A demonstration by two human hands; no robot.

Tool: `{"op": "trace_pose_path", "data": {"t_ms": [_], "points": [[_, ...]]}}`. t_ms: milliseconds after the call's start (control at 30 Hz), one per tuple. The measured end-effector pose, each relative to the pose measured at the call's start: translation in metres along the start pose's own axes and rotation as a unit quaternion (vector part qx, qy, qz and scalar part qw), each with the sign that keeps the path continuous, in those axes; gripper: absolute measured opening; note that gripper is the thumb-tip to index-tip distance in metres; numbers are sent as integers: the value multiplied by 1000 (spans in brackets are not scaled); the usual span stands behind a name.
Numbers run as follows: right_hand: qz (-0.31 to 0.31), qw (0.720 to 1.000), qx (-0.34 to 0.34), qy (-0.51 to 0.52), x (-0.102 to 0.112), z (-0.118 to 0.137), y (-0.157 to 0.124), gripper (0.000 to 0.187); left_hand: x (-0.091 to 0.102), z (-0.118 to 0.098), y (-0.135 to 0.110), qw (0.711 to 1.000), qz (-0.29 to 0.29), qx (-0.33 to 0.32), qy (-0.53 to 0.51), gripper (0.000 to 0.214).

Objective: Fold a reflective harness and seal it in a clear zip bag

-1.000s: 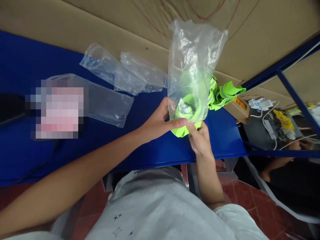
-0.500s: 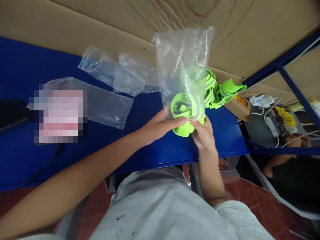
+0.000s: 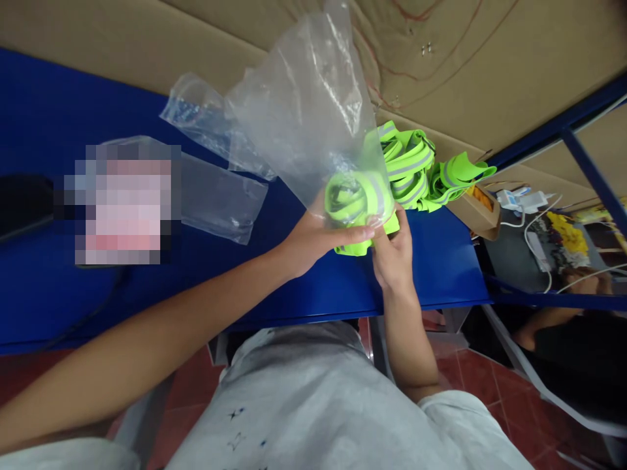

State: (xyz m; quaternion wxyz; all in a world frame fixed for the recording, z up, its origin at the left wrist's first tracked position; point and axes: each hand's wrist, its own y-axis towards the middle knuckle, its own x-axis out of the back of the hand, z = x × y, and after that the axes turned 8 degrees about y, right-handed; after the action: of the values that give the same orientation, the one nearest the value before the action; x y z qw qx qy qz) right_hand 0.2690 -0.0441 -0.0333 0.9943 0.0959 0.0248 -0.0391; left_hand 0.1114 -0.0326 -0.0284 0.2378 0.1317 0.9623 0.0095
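My left hand (image 3: 313, 238) reaches in from the lower left on a long, nearly straight forearm, thumb stretched over the table (image 3: 49, 117) edge. My right hand (image 3: 392, 251) rises beside it, wrist bent, fingers pinched closed, both grips touching.

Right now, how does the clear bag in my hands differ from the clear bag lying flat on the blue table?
The held bag stands puffed open, gripped by the left hand and right hand, with a neon band inside. The flat bag lies untouched on the table. Both are transparent plastic.
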Motion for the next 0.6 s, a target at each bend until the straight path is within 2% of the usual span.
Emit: {"op": "trace_pose_path", "data": {"t_ms": [100,267,333,500,600], "points": [[-46,996,-29,76,-16,3,4,57,-1,5,2,1000,0,-16,-10,62],[-100,984,-40,143,-36,10,10,53,-3,11,2,999,38,-7,-6,62],[-84,983,-50,154,-36,11,7,50,0,9,4,999,30,-12,1,61],[16,967,-129,219,-21,19,-12,44,11,3,11,999,-30,-42,9,55],[53,962,-131,235,-20,28,-17,37,9,4,8,998,-41,-51,13,53]]}}
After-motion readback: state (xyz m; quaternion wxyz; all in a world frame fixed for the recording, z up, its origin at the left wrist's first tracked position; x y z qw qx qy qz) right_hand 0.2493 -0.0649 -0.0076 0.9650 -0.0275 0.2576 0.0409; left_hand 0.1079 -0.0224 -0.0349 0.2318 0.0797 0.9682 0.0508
